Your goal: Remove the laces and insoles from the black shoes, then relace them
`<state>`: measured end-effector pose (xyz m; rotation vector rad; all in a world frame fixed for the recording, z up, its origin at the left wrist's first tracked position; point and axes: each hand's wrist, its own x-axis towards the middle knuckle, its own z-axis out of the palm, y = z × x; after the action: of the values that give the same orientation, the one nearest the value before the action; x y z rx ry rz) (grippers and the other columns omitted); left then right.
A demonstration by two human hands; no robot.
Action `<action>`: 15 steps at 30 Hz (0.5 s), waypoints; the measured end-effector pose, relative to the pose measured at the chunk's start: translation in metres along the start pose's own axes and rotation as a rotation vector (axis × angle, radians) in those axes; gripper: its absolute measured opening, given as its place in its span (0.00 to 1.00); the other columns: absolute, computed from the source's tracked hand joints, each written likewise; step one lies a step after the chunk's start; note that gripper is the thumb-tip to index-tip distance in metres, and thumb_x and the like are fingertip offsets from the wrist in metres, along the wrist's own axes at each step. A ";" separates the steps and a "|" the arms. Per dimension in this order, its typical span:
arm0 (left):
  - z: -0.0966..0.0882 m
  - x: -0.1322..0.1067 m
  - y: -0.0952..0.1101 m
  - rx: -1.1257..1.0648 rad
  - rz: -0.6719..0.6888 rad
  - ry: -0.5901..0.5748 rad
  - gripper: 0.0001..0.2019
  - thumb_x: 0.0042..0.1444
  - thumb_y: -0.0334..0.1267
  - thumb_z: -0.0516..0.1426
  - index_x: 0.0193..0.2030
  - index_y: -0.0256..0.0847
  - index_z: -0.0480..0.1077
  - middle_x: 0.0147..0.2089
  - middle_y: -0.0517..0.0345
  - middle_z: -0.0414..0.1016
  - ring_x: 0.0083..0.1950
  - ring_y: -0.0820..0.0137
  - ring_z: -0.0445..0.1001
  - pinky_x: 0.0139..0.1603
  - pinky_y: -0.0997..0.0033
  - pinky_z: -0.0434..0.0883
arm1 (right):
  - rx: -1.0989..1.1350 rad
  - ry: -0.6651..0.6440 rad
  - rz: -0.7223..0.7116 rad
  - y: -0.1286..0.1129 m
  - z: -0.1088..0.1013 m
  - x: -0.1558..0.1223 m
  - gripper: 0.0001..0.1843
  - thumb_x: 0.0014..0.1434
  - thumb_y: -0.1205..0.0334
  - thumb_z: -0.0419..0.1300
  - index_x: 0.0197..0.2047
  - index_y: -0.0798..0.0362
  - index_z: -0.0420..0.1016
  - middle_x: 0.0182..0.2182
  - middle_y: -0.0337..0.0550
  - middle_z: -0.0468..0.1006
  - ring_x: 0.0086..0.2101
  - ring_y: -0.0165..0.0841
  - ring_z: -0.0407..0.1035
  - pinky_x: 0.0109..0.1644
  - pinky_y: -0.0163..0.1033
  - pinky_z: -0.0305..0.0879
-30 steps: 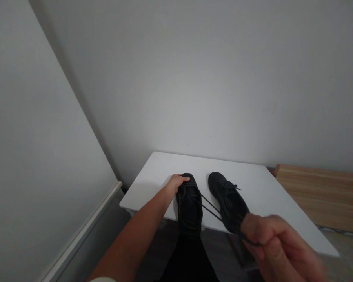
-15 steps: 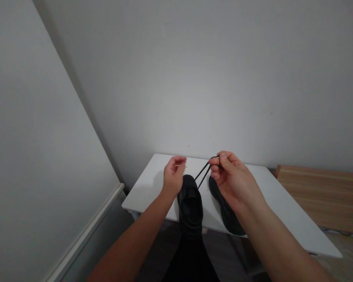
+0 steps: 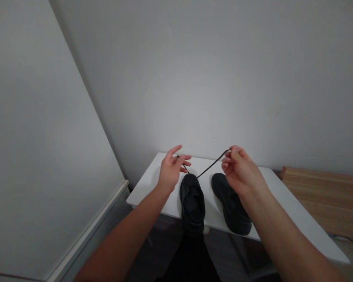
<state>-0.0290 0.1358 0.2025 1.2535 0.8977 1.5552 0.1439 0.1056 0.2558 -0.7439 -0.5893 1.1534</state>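
Note:
A black shoe (image 3: 191,186) stands at the middle of a white tabletop (image 3: 176,199), toe toward the wall. From near its toe a thin black shoelace (image 3: 211,164) runs up to the right, its end pinched between the thumb and finger of my right hand (image 3: 242,168). On the other side, another stretch of the lace rises to my left hand (image 3: 171,168). It passes between that hand's thumb and fingers, while the index finger points outward. A second black shoe (image 3: 229,201) lies to the right, partly behind my right hand.
A grey-white wall (image 3: 217,78) rises behind the table. To the left is a white panel (image 3: 41,137) with a ledge (image 3: 91,229). A wood-grain board (image 3: 323,196) sits at the right. Dark clothing (image 3: 191,258) shows below the table's front edge.
Both lace strands ran to my right hand before; now one goes to my left hand. My right hand has moved right and up slightly, and the strands have spread apart.

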 end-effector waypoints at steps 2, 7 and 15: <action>-0.025 0.012 -0.008 -0.141 -0.089 0.178 0.18 0.51 0.39 0.58 0.49 0.39 0.63 0.36 0.54 0.76 0.28 0.77 0.72 0.23 0.81 0.65 | 0.016 0.117 -0.059 -0.001 -0.025 0.022 0.05 0.56 0.68 0.56 0.30 0.52 0.62 0.19 0.30 0.68 0.19 0.20 0.66 0.22 0.22 0.66; -0.073 0.016 -0.036 -0.144 -0.127 0.391 0.11 0.54 0.40 0.54 0.39 0.35 0.69 0.33 0.56 0.72 0.24 0.83 0.65 0.25 0.81 0.63 | -0.119 0.222 -0.141 0.020 -0.076 0.054 0.06 0.57 0.71 0.53 0.28 0.55 0.64 0.20 0.33 0.70 0.22 0.21 0.68 0.30 0.26 0.70; -0.077 -0.027 -0.070 0.608 0.059 -0.335 0.10 0.52 0.37 0.56 0.41 0.41 0.74 0.31 0.59 0.68 0.28 0.76 0.67 0.30 0.76 0.64 | -0.837 -0.290 0.169 0.106 -0.109 0.040 0.07 0.50 0.71 0.56 0.36 0.56 0.69 0.25 0.36 0.72 0.25 0.25 0.70 0.34 0.34 0.71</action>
<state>-0.0876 0.1325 0.1131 1.9145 1.1579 1.0893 0.1752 0.1433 0.1066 -1.3637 -1.3106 1.1685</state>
